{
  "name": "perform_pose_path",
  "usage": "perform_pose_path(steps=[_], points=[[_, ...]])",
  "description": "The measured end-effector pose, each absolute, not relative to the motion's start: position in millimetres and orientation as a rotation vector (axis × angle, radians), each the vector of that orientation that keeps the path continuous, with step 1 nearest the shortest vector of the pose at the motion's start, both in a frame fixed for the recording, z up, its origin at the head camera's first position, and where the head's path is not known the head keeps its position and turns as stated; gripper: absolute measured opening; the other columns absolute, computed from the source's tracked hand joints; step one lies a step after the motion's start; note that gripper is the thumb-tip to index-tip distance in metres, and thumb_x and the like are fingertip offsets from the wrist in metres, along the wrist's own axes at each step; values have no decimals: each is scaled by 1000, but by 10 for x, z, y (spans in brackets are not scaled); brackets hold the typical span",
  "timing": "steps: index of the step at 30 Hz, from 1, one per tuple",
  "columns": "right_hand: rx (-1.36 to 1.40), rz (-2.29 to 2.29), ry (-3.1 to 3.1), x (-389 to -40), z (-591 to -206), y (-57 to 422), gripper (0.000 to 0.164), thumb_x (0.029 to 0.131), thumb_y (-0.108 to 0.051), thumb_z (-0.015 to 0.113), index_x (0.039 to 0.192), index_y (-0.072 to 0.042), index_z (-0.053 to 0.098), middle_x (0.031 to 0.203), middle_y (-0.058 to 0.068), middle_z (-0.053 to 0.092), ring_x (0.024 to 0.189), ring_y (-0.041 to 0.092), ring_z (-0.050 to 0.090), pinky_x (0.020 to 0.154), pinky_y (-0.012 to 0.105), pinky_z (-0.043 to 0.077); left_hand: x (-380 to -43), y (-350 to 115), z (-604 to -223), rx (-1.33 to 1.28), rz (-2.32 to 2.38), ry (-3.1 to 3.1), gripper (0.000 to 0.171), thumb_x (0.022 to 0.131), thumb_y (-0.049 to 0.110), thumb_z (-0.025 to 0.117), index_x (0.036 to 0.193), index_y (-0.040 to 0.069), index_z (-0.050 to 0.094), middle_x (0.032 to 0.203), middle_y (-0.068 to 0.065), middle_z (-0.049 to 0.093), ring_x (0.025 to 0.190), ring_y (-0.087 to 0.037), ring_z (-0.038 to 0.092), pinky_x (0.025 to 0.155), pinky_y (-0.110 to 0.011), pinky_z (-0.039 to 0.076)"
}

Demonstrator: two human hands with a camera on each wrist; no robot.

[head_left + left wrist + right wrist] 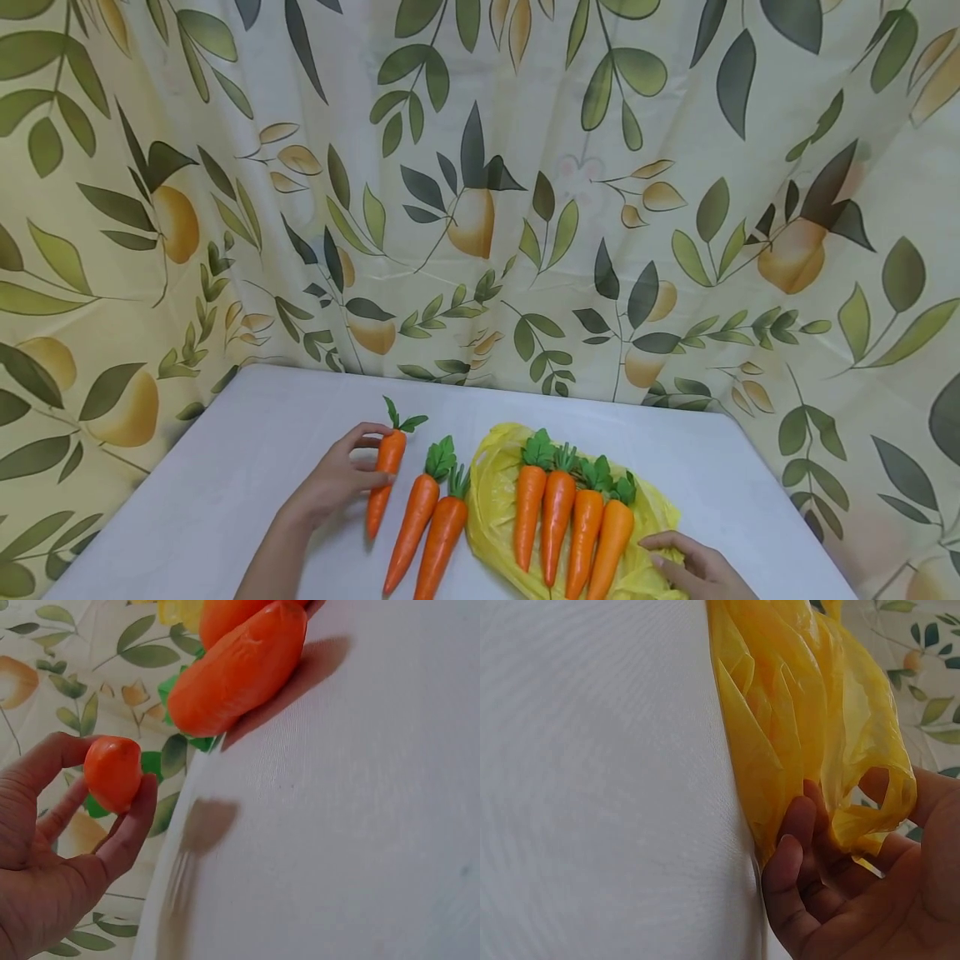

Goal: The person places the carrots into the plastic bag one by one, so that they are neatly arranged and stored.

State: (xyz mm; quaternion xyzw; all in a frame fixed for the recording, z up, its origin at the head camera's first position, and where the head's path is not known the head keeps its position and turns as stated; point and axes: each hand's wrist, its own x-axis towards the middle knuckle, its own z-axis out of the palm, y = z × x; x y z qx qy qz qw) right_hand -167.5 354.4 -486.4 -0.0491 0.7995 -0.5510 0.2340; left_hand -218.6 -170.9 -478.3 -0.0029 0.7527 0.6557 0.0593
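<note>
My left hand (341,477) pinches an orange carrot (389,457) with a green leafy top between thumb and fingers. The left wrist view shows this carrot (112,769) end-on, apart from the white surface, its shadow below. Two more carrots, one (414,518) and another (444,537), lie side by side just right of it. Several carrots (558,512) lie in a row on a spread yellow plastic bag (491,487). At the bag's right edge, my right hand (701,568) holds the crumpled plastic (772,735) with curled fingers.
A white-covered table (225,467) bears everything. Behind it and at the sides hangs a curtain (465,317) printed with leaves and fruit, close to the table's back edge (480,387).
</note>
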Motion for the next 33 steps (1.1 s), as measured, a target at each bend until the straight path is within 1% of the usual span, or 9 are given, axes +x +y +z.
perform_pose_path(steps=[4, 10, 15, 18, 22, 26, 33], points=[[-140, -1516, 2192, -1673, -4858, 3548, 46, 106, -21, 58, 132, 17, 50, 92, 10, 61, 81, 30, 66, 69, 32, 57, -2187, -1656, -4762, 10, 2011, 2239, 61, 82, -4, 83, 135, 13, 59, 143, -20, 46, 100, -31, 66, 80, -42, 59], [-145, -1516, 2192, -1675, -4845, 3562, 46, 107, -22, 58, 132, 15, 51, 88, 10, 60, 79, 28, 66, 67, 31, 57, -2200, -1598, -4755, 18, 2059, 2209, 61, 82, -5, 82, 136, 14, 59, 143, -19, 45, 100, -30, 65, 80, -41, 58], [-103, -1510, 2196, -1674, -4846, 3550, 46, 106, -22, 58, 132, 15, 52, 89, 9, 59, 79, 27, 64, 67, 31, 55, -2217, -1551, -4732, 71, 2072, 2181, 66, 84, -3, 82, 142, 15, 56, 145, -25, 45, 106, -33, 64, 84, -43, 58], [-90, -1511, 2195, -1675, -4847, 3539, 45, 106, -21, 58, 132, 15, 51, 88, 9, 59, 80, 28, 64, 67, 32, 55, -2228, -1513, -4705, 104, 2046, 2189, 65, 86, -2, 80, 143, 16, 57, 144, -26, 47, 107, -34, 64, 85, -43, 58], [-102, -1511, 2201, -1666, -4851, 3540, 45, 106, -21, 58, 132, 15, 51, 89, 9, 59, 79, 28, 64, 67, 31, 55, -2248, -1446, -4657, 93, 1993, 2230, 59, 86, -1, 79, 139, 21, 63, 141, -22, 52, 107, -32, 64, 85, -43, 58], [-119, -1517, 2198, -1662, -4848, 3547, 47, 106, -23, 59, 132, 15, 52, 88, 9, 59, 80, 28, 64, 67, 31, 55, -2261, -1376, -4563, 88, 1959, 2270, 60, 85, -3, 79, 137, 24, 65, 139, -19, 54, 104, -30, 64, 85, -42, 58], [-118, -1533, 2186, -1659, -4841, 3551, 46, 106, -22, 59, 132, 15, 51, 104, 11, 63, 84, 30, 65, 70, 33, 57, -2258, -1300, -4382, 150, 1940, 2311, 60, 84, -1, 81, 136, 25, 65, 138, -17, 54, 103, -30, 62, 82, -42, 57]])
